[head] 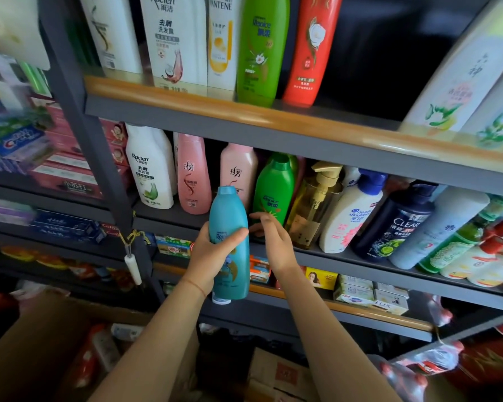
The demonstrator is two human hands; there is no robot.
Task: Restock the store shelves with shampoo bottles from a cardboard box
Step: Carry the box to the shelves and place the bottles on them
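Left grip (212, 250) wraps teal shampoo bottle (230, 242) | right grip (270, 242) loose, empty | frame-centre middle shelf (169, 211) mostly stocked | this bottle unplaced

dark grey metal shelving (70, 91) with wood-coloured front edges (244, 111) fills the view; the back of the upper shelf lies in shadow.

Shampoo colours on the grey shelf (273, 123)

Teal bottle (230, 245) with blue-and-gold leaf print; behind it two pink bottles (192, 175), a green bottle (272, 188), a red bottle (312, 50) with white flower.
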